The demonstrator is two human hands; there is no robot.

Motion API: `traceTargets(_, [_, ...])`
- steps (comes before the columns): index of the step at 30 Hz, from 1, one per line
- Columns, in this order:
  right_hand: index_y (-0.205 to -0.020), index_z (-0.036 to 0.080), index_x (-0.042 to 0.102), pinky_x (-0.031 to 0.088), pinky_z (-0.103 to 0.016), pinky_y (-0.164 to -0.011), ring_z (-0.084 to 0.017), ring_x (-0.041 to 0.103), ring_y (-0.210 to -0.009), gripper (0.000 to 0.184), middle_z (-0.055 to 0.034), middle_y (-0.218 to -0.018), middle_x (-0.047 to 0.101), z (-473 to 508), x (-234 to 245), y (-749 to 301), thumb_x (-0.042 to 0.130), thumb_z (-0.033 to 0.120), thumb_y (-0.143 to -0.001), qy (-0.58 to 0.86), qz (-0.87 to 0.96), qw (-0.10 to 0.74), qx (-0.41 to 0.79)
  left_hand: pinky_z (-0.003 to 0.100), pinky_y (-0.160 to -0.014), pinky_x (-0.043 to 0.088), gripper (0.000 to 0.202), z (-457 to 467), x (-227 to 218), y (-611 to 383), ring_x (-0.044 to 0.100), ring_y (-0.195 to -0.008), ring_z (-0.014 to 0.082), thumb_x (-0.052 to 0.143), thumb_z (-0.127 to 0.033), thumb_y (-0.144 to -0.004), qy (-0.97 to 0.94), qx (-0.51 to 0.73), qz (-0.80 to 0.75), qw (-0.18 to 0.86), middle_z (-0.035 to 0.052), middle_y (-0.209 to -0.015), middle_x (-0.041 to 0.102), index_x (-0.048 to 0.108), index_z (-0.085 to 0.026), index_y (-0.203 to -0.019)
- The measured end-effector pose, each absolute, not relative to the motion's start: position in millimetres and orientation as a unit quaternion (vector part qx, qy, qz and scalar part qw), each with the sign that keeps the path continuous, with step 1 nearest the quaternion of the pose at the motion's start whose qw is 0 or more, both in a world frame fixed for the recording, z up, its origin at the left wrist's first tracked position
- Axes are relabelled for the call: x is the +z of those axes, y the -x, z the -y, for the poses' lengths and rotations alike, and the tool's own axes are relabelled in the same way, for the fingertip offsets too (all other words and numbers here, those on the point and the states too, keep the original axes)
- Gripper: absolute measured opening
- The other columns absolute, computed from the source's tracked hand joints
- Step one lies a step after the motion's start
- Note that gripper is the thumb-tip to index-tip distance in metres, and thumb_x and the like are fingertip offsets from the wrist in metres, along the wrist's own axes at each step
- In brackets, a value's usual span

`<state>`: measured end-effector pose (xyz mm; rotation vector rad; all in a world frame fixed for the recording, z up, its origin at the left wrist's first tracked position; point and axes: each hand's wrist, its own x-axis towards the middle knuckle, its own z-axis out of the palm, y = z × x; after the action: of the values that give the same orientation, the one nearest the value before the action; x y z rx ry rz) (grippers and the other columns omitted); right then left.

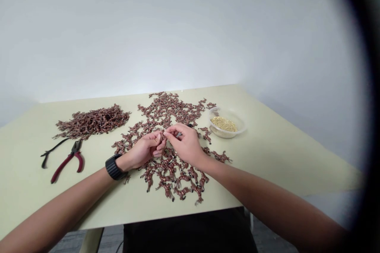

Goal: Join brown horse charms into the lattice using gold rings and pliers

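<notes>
Over the middle of a spread of small brown animal figures (175, 178), both hands meet fingertip to fingertip. My left hand (145, 148), with a black band on its wrist, is closed in a pinch on what looks like one of these figures, mostly hidden by the fingers. From the right, my right hand (185, 142) has its thumb and forefinger pressed together at the same spot. Whatever they grip is too small to make out. To the right stands a clear round tub (242, 130) with small gold-coloured pieces (224, 123) in it.
A denser heap of brown figures (95, 120) lies at the table's back left. In front of it are pliers (69, 160) with dark red handles and a thin black tool or strap (55, 149). A pale wall rises behind the yellowish table (276, 146).
</notes>
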<state>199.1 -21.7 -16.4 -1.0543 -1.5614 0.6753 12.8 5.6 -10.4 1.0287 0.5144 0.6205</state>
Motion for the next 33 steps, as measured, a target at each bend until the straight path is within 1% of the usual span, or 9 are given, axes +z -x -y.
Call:
traceTargets(2, [-0.091, 0.021, 0.073, 0.052, -0.03, -0.068, -0.019, 0.065, -0.083, 0.014, -0.0055, -0.093, 0.072, 22, -18, -197, 0.064, 0.031, -0.094, 0.454, 0.634, 0.54, 0.317, 0.024, -0.055, 0.03, 0.009, -6, -12, -13, 0.038, -0.054, 0.0092, 0.056, -0.017, -0.094, -0.488, 0.293, -0.243, 0.785, -0.0004, -0.071, 0.048, 0.053, -0.017, -0.086])
traceTargets(5, [-0.092, 0.021, 0.072, 0.052, -0.03, -0.066, -0.02, 0.067, -0.081, 0.018, -0.0053, -0.092, 0.073, 22, -18, -197, 0.063, 0.036, -0.094, 0.46, 0.613, 0.531, 0.361, 0.024, -0.056, 0.033, 0.011, -8, -14, -14, 0.044, -0.057, 0.0098, 0.061, -0.024, -0.096, -0.511, 0.305, -0.257, 0.762, 0.0018, -0.079, 0.055, 0.056, -0.017, -0.09])
traceTargets(7, [-0.093, 0.021, 0.072, 0.051, -0.029, -0.063, -0.019, 0.067, -0.078, 0.019, -0.0049, -0.09, 0.074, 22, -16, -198, 0.063, 0.038, -0.094, 0.456, 0.611, 0.526, 0.377, 0.024, -0.058, 0.035, 0.016, -11, -16, -13, 0.046, -0.059, 0.0099, 0.063, -0.029, -0.096, -0.52, 0.308, -0.268, 0.75, 0.0018, -0.08, 0.054, 0.057, -0.016, -0.089])
traceTargets(10, [-0.092, 0.02, 0.072, 0.049, -0.027, -0.059, -0.017, 0.066, -0.073, 0.021, -0.005, -0.092, 0.074, 23, -13, -199, 0.063, 0.039, -0.094, 0.451, 0.612, 0.52, 0.39, 0.022, -0.058, 0.032, 0.022, -14, -19, -12, 0.042, -0.058, 0.009, 0.064, -0.034, -0.097, -0.524, 0.307, -0.272, 0.747, -0.001, -0.071, 0.049, 0.059, -0.015, -0.088])
traceTargets(14, [-0.092, 0.019, 0.073, 0.047, -0.025, -0.056, -0.015, 0.064, -0.068, 0.024, -0.005, -0.092, 0.074, 24, -11, -199, 0.062, 0.041, -0.094, 0.446, 0.609, 0.521, 0.397, 0.022, -0.058, 0.029, 0.024, -15, -19, -12, 0.038, -0.058, 0.0081, 0.065, -0.034, -0.097, -0.528, 0.322, -0.268, 0.739, -0.0015, -0.071, 0.048, 0.059, -0.014, -0.086])
traceTargets(20, [-0.093, 0.019, 0.074, 0.046, -0.024, -0.053, -0.012, 0.061, -0.062, 0.025, -0.0052, -0.093, 0.073, 24, -9, -200, 0.064, 0.042, -0.093, 0.436, 0.609, 0.523, 0.406, 0.022, -0.058, 0.029, 0.024, -13, -16, -14, 0.038, -0.058, 0.0088, 0.069, -0.035, -0.095, -0.535, 0.34, -0.267, 0.726, -0.002, -0.07, 0.049, 0.058, -0.015, -0.086])
traceTargets(25, [-0.095, 0.018, 0.074, 0.045, -0.025, -0.049, -0.01, 0.055, -0.051, 0.026, -0.0043, -0.084, 0.072, 19, -9, -204, 0.07, 0.043, -0.088, 0.418, 0.577, 0.506, 0.486, 0.022, -0.058, 0.029, 0.024, -13, -17, -13, 0.038, -0.057, 0.0082, 0.067, -0.035, -0.096, -0.531, 0.336, -0.256, 0.734, -0.0021, -0.07, 0.049, 0.058, -0.015, -0.085])
traceTargets(29, [-0.092, 0.018, 0.073, 0.045, -0.025, -0.049, -0.009, 0.053, -0.05, 0.029, -0.0045, -0.086, 0.072, 15, -6, -206, 0.076, 0.045, -0.083, 0.391, 0.56, 0.486, 0.545, 0.022, -0.057, 0.028, 0.024, -14, -19, -11, 0.036, -0.056, 0.0076, 0.067, -0.034, -0.096, -0.525, 0.321, -0.246, 0.749, -0.0025, -0.07, 0.047, 0.058, -0.014, -0.084])
traceTargets(33, [-0.09, 0.018, 0.072, 0.045, -0.024, -0.05, -0.009, 0.054, -0.052, 0.029, -0.0036, -0.085, 0.071, 18, 0, -209, 0.075, 0.046, -0.084, 0.391, 0.583, 0.48, 0.526, 0.022, -0.056, 0.026, 0.025, -14, -18, -11, 0.035, -0.054, 0.0074, 0.068, -0.034, -0.095, -0.523, 0.317, -0.245, 0.752, -0.0028, -0.069, 0.047, 0.058, -0.014, -0.083])
